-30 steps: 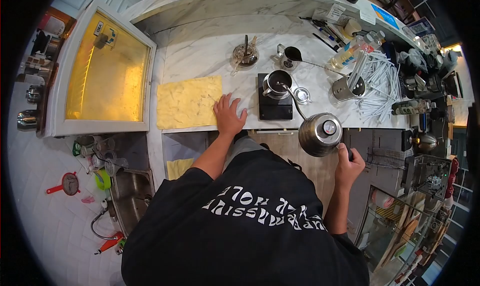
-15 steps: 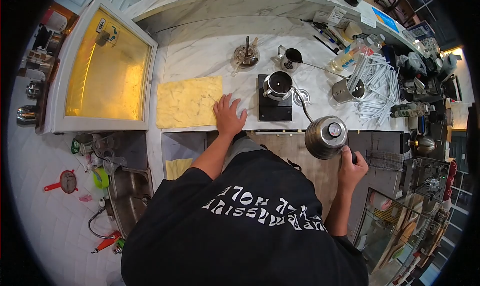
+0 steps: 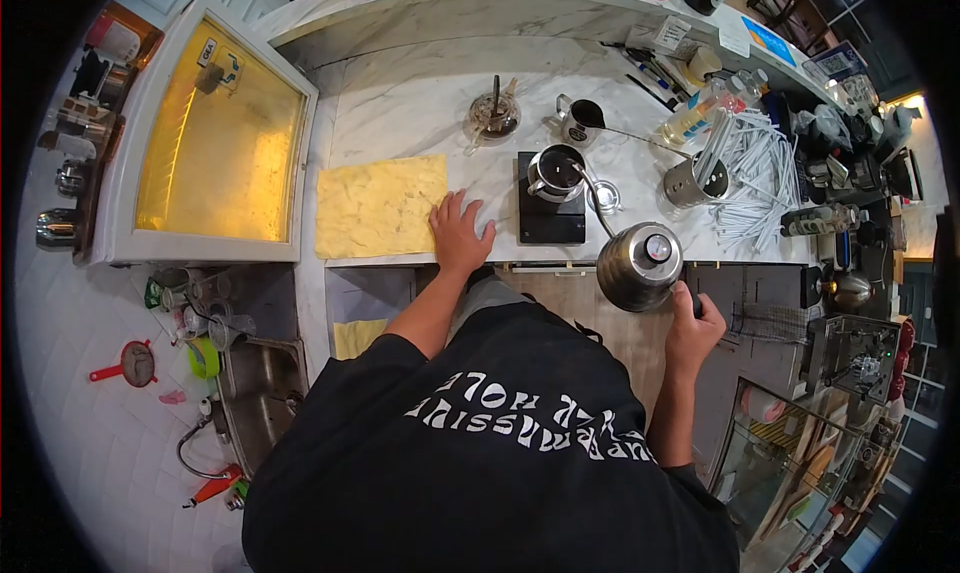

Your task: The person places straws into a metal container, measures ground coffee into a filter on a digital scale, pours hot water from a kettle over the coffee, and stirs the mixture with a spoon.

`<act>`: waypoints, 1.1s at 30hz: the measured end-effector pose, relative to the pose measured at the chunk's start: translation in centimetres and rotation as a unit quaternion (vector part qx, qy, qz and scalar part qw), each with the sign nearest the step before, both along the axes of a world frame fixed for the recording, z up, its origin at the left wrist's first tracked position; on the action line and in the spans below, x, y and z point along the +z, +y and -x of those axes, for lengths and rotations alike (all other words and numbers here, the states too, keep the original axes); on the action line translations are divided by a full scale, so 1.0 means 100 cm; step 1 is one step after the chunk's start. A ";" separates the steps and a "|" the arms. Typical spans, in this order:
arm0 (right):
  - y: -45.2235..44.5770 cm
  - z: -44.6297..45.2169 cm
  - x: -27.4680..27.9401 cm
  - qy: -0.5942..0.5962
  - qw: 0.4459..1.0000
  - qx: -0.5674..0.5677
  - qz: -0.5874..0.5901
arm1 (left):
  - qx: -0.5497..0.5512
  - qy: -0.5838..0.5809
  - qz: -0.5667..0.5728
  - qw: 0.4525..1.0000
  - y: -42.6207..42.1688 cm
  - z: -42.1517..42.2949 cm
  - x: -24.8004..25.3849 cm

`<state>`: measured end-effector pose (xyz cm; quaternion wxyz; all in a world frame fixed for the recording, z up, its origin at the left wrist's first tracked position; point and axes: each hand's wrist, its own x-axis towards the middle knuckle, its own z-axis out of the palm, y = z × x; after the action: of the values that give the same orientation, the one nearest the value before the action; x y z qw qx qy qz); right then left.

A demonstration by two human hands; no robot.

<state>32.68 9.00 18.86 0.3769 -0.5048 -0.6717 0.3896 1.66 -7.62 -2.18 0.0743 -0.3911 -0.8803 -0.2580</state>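
In my right hand [image 3: 693, 325] is the handle of a steel gooseneck kettle [image 3: 640, 266], held at the counter's front edge. Its long spout reaches over the rim of a metal cup [image 3: 556, 191] with dark contents. That cup stands on a black scale [image 3: 552, 230]. My left hand [image 3: 461, 235] lies flat on the marble counter with fingers spread, at the right edge of a yellow cloth [image 3: 382, 209]. Behind the scale are a metal pitcher [image 3: 580, 122] with a long handle resting across it and a glass pot [image 3: 494, 119] with a dark stick in it.
On the right, a steel canister [image 3: 690, 185] stands beside a heap of white paper-wrapped straws [image 3: 757, 178]. Bottles [image 3: 697, 113] and pens [image 3: 650, 68] line the back right. A white-framed cabinet with a yellow-lit window [image 3: 222, 138] stands left, above a sink [image 3: 262, 383].
The kettle has moved a little left and up with my right hand, and its spout tip now reaches farther over the cup. My left hand stays on the counter.
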 end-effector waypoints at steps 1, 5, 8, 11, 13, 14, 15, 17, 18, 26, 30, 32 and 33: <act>0.000 0.001 0.001 0.000 1.000 -0.002 -0.001 | -0.001 -0.001 -0.001 1.000 0.000 0.000 0.000; 0.000 -0.002 0.003 -0.005 1.000 -0.010 -0.007 | 0.002 -0.003 0.000 1.000 0.000 0.000 -0.001; -0.002 -0.007 0.004 -0.014 1.000 -0.008 -0.001 | 0.003 -0.006 0.008 1.000 0.000 0.000 0.002; -0.004 -0.012 -0.001 -0.021 1.000 -0.003 0.004 | 0.001 -0.005 -0.003 1.000 0.000 0.000 -0.001; -0.007 -0.009 0.000 -0.020 1.000 0.000 0.000 | 0.001 -0.007 0.000 1.000 0.000 0.000 0.001; -0.006 -0.008 -0.001 -0.017 1.000 0.002 0.002 | 0.002 -0.009 0.001 1.000 0.001 0.000 0.001; -0.006 -0.007 -0.003 -0.013 1.000 0.004 0.006 | 0.002 -0.011 0.000 1.000 0.002 0.000 0.001; -0.008 -0.004 -0.003 -0.009 1.000 0.006 0.011 | 0.003 -0.017 0.000 1.000 0.000 0.000 -0.001; -0.008 -0.001 -0.001 -0.007 1.000 0.005 0.011 | 0.004 -0.017 0.001 1.000 0.000 0.000 -0.001; -0.002 0.000 0.003 0.000 1.000 -0.012 0.014 | 0.003 -0.013 0.000 1.000 0.000 0.000 -0.002; 0.000 -0.009 0.004 -0.037 0.999 -0.006 -0.021 | 0.006 -0.007 0.003 1.000 0.001 0.000 0.000; -0.001 -0.011 0.003 -0.044 0.999 -0.004 -0.026 | 0.003 0.004 0.002 1.000 0.001 -0.001 0.001; -0.002 -0.010 0.003 -0.041 0.999 -0.006 -0.020 | 0.002 0.003 0.002 1.000 0.001 -0.002 0.001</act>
<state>33.70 8.81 19.18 0.3613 -0.5165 -0.6915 0.3527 1.83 -7.55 -2.09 0.0766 -0.3900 -0.8815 -0.2551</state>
